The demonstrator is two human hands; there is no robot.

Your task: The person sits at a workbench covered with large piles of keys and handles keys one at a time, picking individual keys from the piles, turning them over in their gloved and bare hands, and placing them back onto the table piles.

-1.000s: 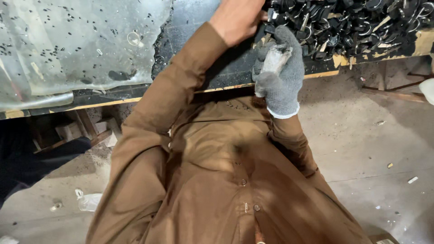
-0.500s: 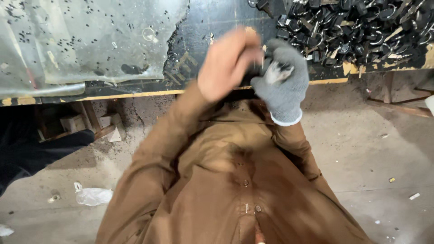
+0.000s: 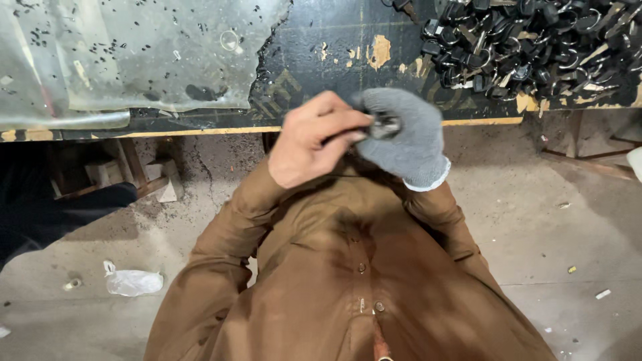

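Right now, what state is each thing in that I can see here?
left hand: bare, pinching a small dark part
right hand: in a grey glove, holding the same part
small dark part: held between both hands
pile of dark keys: heaped loose on the table
clear plastic sheet: torn, lying flat

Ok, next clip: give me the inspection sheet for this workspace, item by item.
Surface: dark worn tabletop with chipped paint; a clear plastic sheet covers its left part.
Job's things: a small dark piece held between both hands; too blurred to tell its kind.
Clutter: a heap of dark keys on the table's right end; small black specks on the plastic sheet.
Grippers: bare left hand and grey-gloved right hand meet on the small piece, just below the table edge.
Cables: nothing seen.
Surroundings: concrete floor with a crumpled plastic bag and small scraps; wooden blocks under the table.
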